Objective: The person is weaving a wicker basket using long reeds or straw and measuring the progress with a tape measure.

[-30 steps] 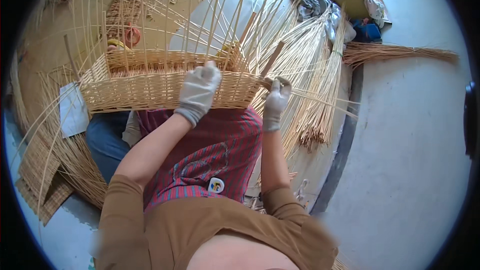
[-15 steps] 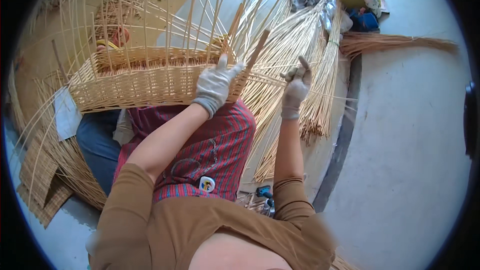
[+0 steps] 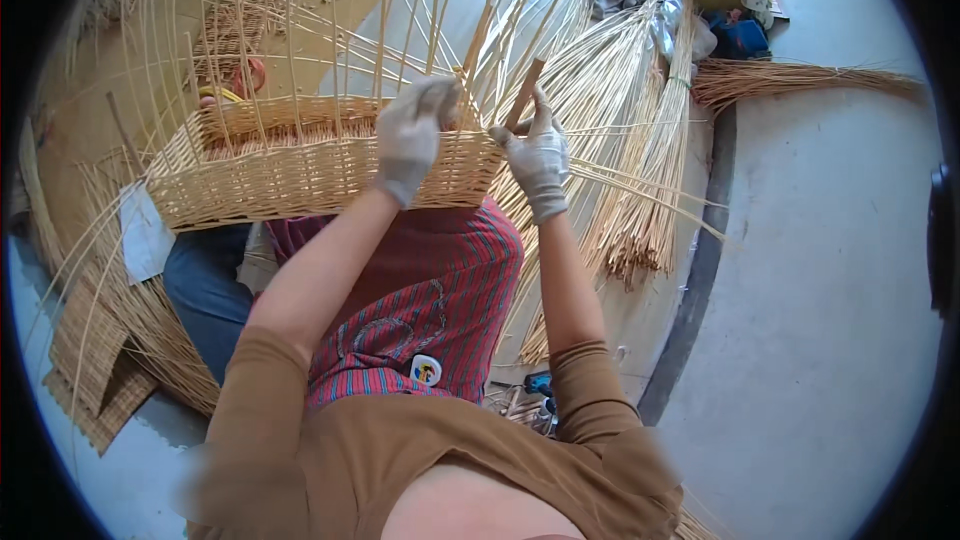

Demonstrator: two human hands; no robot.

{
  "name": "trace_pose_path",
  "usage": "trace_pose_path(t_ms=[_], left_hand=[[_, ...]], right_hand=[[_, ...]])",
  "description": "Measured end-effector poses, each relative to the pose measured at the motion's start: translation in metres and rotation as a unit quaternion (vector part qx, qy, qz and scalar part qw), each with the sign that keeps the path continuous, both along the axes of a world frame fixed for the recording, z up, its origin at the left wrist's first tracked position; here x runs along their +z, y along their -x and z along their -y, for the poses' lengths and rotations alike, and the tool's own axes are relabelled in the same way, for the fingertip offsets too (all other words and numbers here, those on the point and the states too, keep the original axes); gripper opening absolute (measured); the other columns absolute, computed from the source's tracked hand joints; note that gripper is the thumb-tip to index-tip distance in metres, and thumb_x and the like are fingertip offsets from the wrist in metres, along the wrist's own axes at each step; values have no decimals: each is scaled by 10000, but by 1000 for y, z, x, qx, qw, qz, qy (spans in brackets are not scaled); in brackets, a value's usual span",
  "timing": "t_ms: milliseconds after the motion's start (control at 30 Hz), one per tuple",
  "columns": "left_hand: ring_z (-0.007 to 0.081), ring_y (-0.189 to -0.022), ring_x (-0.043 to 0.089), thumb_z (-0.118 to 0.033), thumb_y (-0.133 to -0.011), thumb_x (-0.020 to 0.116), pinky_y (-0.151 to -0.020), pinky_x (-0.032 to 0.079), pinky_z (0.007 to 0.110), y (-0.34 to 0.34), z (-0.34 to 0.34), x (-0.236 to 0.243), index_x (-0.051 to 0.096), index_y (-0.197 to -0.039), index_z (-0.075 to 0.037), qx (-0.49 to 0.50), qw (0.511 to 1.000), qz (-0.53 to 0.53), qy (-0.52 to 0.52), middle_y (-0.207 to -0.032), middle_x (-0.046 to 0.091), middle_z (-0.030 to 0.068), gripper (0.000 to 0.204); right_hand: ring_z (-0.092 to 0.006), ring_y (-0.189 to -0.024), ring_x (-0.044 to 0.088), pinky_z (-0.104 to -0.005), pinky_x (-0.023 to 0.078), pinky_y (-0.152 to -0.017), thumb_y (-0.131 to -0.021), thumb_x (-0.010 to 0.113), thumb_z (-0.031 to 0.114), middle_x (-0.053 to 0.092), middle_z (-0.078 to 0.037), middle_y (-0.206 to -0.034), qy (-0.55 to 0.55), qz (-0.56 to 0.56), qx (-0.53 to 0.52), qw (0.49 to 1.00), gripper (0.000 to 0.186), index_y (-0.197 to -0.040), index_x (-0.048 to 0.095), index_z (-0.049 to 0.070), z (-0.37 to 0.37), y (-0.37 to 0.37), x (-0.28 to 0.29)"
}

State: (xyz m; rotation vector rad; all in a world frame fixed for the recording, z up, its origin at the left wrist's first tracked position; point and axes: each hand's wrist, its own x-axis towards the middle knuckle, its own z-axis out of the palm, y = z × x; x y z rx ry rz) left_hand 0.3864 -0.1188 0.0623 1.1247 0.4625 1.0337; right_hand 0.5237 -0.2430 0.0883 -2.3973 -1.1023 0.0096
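Note:
A long, half-woven wicker basket lies across my lap, its upright stakes fanning upward. At the near wall's top edge, toward the right end, my left hand wears a pale work glove. Its fingers are bent together and slightly blurred, and what they hold is hidden. My right hand, gloved too, is closed at the basket's right corner with thumb and fingers around thin wicker rods that trail off to the right. A wooden stick rises at that corner beside my right fingers.
Bundles of loose rods cover the floor right of the basket. A reddish bundle lies farther right, near a blue object. Woven mats sit at the left. A striped red cloth covers my lap, with a round white object on it.
My right hand has moved left and down to the basket's corner and closed there. My left hand has shifted slightly left and up, its fingers now bent instead of pointing out.

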Motion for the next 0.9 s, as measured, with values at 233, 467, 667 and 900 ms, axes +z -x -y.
trace_pose_path(t_ms=[233, 467, 667, 900], left_hand=[[304, -1203, 562, -192, -974, 576, -994, 467, 307, -105, -29, 20, 418, -1444, -76, -77, 946, -224, -222, -1440, 467, 227, 510], [115, -808, 662, -107, -960, 613, -741, 534, 254, 196, -53, -21, 686, -1114, -36, -36, 974, -214, -68, -919, 705, 37, 185], [97, -651, 622, -160, -968, 611, -562, 485, 205, 423, -127, -70, 647, -1111, -51, 303, 934, -121, 148, -880, 676, 21, 183], [154, -706, 644, -126, -837, 768, -681, 518, 287, 420, -166, -57, 681, -914, -34, 371, 864, -295, -171, -822, 691, 63, 148]], right_hand=[[-344, -735, 668, -464, 487, -718, -744, 712, 281, 676, -130, -709, 14, 84, -186, 979, 248, -890, 640, 94, -49, 37, -18], [-370, -800, 663, -508, 488, -823, -860, 596, 420, 668, -197, -755, 52, 357, -147, 921, 370, -1028, 676, 100, -23, -3, -79], [-267, -975, 622, -360, 490, -876, -910, 651, 89, 650, -162, -1108, -256, 173, -156, 938, 453, -1322, 511, -35, -66, 74, -11], [-236, -993, 647, -382, 519, -891, -863, 669, 29, 674, -97, -1055, -207, -279, 250, 904, 293, -1154, 650, 64, -145, 333, -61]])
